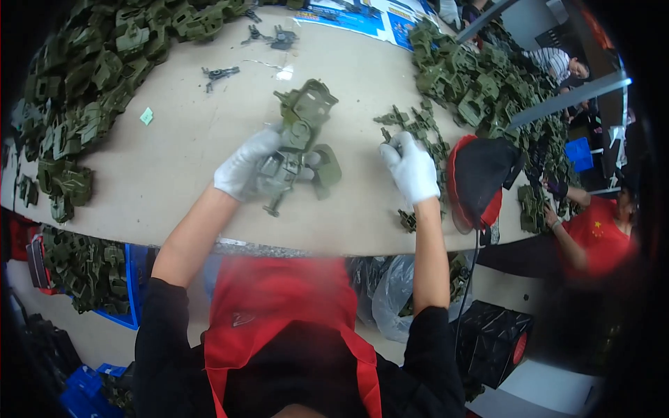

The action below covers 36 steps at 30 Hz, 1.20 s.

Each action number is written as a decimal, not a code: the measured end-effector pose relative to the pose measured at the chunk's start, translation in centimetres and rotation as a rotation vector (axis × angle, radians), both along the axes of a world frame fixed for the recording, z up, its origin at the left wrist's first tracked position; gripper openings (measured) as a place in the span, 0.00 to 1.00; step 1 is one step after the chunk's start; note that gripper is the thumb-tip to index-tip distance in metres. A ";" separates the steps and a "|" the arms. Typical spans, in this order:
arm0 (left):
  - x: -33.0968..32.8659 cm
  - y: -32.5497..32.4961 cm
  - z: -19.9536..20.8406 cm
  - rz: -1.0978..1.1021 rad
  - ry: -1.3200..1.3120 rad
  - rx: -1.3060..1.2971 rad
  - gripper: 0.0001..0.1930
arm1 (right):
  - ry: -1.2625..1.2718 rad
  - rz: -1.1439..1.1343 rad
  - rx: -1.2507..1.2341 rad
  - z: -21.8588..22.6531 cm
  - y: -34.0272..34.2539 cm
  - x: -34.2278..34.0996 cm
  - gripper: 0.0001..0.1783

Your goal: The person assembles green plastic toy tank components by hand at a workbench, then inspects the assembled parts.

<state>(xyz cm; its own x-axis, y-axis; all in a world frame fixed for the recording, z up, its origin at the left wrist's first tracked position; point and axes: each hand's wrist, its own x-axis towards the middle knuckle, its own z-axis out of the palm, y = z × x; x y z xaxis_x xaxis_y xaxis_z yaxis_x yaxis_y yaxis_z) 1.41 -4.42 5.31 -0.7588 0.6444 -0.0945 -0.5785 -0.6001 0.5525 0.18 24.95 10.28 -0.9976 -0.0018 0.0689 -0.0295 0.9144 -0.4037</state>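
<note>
The gloved left hand (247, 164) grips a green plastic assembly (300, 134) over the table (341, 233), nearly centre stage! Across from it, the gloved right hand (411, 169) curls its fingers beside small green parts (421, 125); whether one's pinched, can't tell. Looks like a part-picking step, calling for a clean fingertip pinch and a steady left hold.

On the tbl (188, 125) I see: part (300, 129) in L fingers (267, 141); parts heap (104, 76) well L of them. Loose pcs (424, 124) ahead & R of R fingers (391, 157); corded item (481, 177) to their R, 2nd heap (481, 90) farther ahead. Crate (132, 285) below tbl edge, L of L fingers.
</note>
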 end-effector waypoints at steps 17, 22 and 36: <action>-0.3 -3.0 1.5 0.710 0.032 -0.278 0.23 | -0.081 0.040 -0.948 3.9 -11.3 0.6 0.12; 2.7 1.3 2.0 0.696 0.510 -0.366 0.35 | 0.149 0.018 -0.822 3.8 -13.3 2.5 0.14; 3.5 2.6 1.1 0.723 0.625 -0.519 0.31 | 0.435 0.131 -0.410 3.5 -13.8 3.1 0.08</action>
<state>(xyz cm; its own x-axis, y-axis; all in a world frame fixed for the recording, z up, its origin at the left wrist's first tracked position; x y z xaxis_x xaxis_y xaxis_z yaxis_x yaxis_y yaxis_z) 4.87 -1.87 6.40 -0.9510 0.0192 0.3085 0.2895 -0.2941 0.9109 3.31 11.16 13.82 -0.8713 -0.0100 0.4906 -0.3723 0.6649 -0.6476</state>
